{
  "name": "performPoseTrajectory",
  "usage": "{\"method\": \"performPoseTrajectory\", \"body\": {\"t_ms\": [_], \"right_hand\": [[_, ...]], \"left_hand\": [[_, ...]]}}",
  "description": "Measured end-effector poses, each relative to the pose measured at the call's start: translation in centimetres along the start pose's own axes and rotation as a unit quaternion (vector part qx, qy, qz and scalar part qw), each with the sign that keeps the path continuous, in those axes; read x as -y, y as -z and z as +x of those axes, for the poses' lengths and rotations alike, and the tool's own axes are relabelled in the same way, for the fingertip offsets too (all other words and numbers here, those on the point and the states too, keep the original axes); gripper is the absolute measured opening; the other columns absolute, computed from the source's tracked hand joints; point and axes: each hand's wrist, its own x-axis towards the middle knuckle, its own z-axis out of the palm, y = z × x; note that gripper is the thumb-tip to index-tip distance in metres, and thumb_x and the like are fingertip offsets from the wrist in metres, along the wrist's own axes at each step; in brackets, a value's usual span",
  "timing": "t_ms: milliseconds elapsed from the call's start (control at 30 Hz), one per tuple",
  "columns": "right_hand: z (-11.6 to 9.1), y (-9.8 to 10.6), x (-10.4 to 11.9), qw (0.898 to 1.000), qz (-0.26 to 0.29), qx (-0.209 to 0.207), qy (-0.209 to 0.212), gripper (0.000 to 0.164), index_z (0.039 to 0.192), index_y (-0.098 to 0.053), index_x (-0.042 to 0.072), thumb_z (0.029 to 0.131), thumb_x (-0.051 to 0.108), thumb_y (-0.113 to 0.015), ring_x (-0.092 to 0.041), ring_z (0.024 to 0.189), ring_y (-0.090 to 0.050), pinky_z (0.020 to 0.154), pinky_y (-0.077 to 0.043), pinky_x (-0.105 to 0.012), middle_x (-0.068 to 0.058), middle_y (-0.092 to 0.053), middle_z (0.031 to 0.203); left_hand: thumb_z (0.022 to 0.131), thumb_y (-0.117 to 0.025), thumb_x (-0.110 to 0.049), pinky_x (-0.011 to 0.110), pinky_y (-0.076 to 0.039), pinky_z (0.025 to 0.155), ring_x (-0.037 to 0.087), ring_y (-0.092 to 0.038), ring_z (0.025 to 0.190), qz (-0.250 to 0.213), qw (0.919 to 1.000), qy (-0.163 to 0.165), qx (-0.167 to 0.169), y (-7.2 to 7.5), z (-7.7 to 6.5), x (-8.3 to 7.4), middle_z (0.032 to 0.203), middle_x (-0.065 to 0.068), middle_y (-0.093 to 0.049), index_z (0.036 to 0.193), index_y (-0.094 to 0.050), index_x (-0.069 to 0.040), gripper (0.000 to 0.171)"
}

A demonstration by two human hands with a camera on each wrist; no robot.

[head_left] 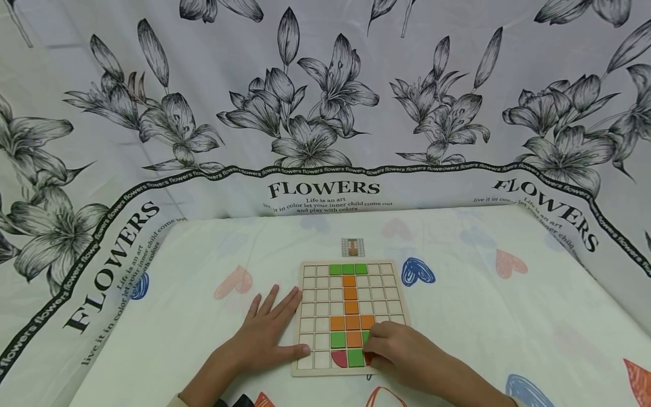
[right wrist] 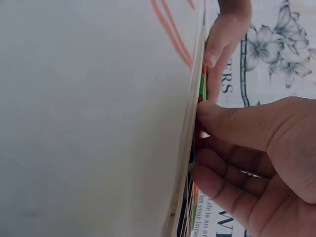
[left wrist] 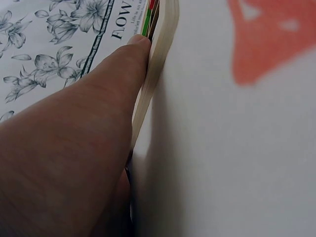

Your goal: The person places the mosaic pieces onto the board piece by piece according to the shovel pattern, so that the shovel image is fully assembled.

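Observation:
A wooden grid board (head_left: 307, 359) lies flat on the cloth, with green and orange square tiles down its middle columns. In its bottom row, a red quarter-round tile (head_left: 339, 359) sits beside a green square tile (head_left: 356, 358). My right hand (head_left: 407, 353) bends over the lower right of the pattern, thumb and fingers pinching a red tile (right wrist: 199, 141) at the bottom row; most of that tile is hidden. My left hand (head_left: 259, 342) rests at the board's left side with fingers spread, its thumb lying on the frame and its fingertips touching the upper left edge.
A small pattern card (head_left: 353, 247) lies just beyond the board's far edge. The white cloth (head_left: 473, 316) carries printed hearts. Behind it hangs a flower-printed curtain (head_left: 325, 192). A dark object (head_left: 243, 401) shows at the bottom edge near my left forearm.

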Motion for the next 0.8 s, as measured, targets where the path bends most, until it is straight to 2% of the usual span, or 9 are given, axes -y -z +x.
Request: {"method": "performPoseTrajectory", "body": {"t_ms": [267, 433, 567, 667, 800], "right_hand": [[-0.02, 0.18, 0.15, 1.000, -0.004, 0.020, -0.018, 0.016, 0.091, -0.078, 0.019, 0.081, 0.008, -0.084, 0.000, 0.079, -0.053, 0.075, -0.042, -0.006, 0.013, -0.059, 0.086], [-0.14, 0.26, 0.09, 0.999, -0.026, 0.023, -0.002, 0.015, 0.090, -0.080, 0.019, 0.080, 0.009, -0.085, 0.000, 0.078, -0.051, 0.073, -0.041, -0.005, 0.013, -0.058, 0.085], [-0.26, 0.30, 0.13, 0.999, -0.035, 0.012, 0.026, 0.017, 0.091, -0.081, 0.020, 0.079, 0.008, -0.085, -0.001, 0.081, -0.055, 0.075, -0.044, -0.006, 0.011, -0.061, 0.088], [-0.32, 0.33, 0.20, 0.999, -0.032, 0.006, 0.040, 0.020, 0.093, -0.082, 0.019, 0.078, 0.008, -0.086, -0.002, 0.085, -0.057, 0.078, -0.046, -0.008, 0.009, -0.063, 0.091], [-0.32, 0.59, 0.18, 0.999, -0.016, 0.015, 0.038, 0.018, 0.096, -0.081, 0.017, 0.081, 0.008, -0.084, -0.001, 0.086, -0.058, 0.079, -0.046, -0.008, 0.010, -0.065, 0.093]], "left_hand": [[0.083, -0.047, -0.083, 0.065, 0.000, 0.115, 0.035, -0.002, 0.152, 0.007, 1.0000, 0.003, -0.003, -0.31, 0.15, 0.17, 0.166, -0.004, -0.016, 0.162, -0.019, -0.020, 0.105], [0.083, -0.047, -0.084, 0.064, 0.001, 0.115, 0.034, 0.000, 0.152, 0.008, 1.0000, 0.005, -0.001, -0.41, 0.14, 0.04, 0.166, -0.006, -0.015, 0.162, -0.018, -0.021, 0.105], [0.083, -0.046, -0.084, 0.064, 0.001, 0.115, 0.034, 0.000, 0.152, 0.011, 0.9999, 0.007, 0.000, -0.32, 0.10, -0.07, 0.167, -0.006, -0.015, 0.162, -0.019, -0.020, 0.106], [0.083, -0.047, -0.083, 0.064, 0.000, 0.115, 0.035, -0.001, 0.152, 0.010, 0.9999, 0.003, -0.005, -0.15, 0.06, -0.10, 0.167, -0.004, -0.017, 0.162, -0.020, -0.019, 0.105], [0.084, -0.048, -0.082, 0.065, 0.000, 0.114, 0.036, -0.001, 0.152, 0.004, 1.0000, -0.001, -0.005, -0.04, 0.00, -0.11, 0.166, -0.002, -0.017, 0.162, -0.021, -0.018, 0.105]]}}
